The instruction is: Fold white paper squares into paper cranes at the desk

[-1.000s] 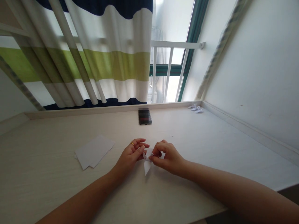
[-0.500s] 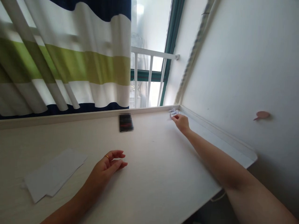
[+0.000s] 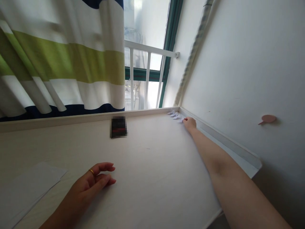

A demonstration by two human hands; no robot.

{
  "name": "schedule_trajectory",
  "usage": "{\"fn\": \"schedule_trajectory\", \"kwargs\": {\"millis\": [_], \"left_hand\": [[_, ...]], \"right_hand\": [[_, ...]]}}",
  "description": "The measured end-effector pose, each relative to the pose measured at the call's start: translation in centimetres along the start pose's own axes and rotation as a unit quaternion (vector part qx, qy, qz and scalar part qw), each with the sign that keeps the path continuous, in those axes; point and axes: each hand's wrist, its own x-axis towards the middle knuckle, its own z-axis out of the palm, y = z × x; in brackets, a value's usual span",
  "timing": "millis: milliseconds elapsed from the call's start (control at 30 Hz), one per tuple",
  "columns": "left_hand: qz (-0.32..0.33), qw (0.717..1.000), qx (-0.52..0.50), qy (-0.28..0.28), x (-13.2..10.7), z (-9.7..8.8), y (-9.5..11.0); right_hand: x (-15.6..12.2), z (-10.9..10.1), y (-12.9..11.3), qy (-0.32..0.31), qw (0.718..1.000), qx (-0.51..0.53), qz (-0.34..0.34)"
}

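Note:
My right hand [image 3: 190, 124] reaches to the far right corner of the desk. Its thumb and fingertips pinch a small white folded paper crane [image 3: 181, 121], partly hidden by the fingers and low at the desk surface. Just left of it, several similar paper cranes [image 3: 176, 116] stand close together by the back ledge. My left hand [image 3: 91, 181], with a gold ring on one finger, rests over the front middle of the desk. Its fingers are loosely curved and apart from the thumb, holding nothing.
White paper sheets [image 3: 26, 190] lie overlapped on the desk [image 3: 152, 178] at the left. A dark, blurred-out flat item [image 3: 118, 127] is near the back ledge. Raised edges run along the back and right. Behind are a striped curtain [image 3: 95, 63] and a white railing [image 3: 147, 47].
My right hand has carried the paper crane a little right and down beside the other cranes, which now show more fully. My left hand stays open. The view has shifted slightly.

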Motion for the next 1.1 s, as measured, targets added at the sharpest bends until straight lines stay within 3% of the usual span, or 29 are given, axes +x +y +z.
{"fn": "schedule_trajectory", "kwargs": {"millis": [700,900,1100], "left_hand": [[0.010,1.000,0.000,-0.012,-0.1,-0.1,0.0],[0.014,1.000,0.003,-0.018,-0.1,-0.1,-0.1],[0.013,1.000,-0.002,-0.017,-0.1,0.0,0.2]], "right_hand": [[1.3,1.5,-0.3,0.021,0.999,0.048,0.000],[1.3,1.6,0.1,0.065,0.991,0.113,0.026],[0.6,1.1,0.7,0.147,0.967,0.188,0.084]]}}
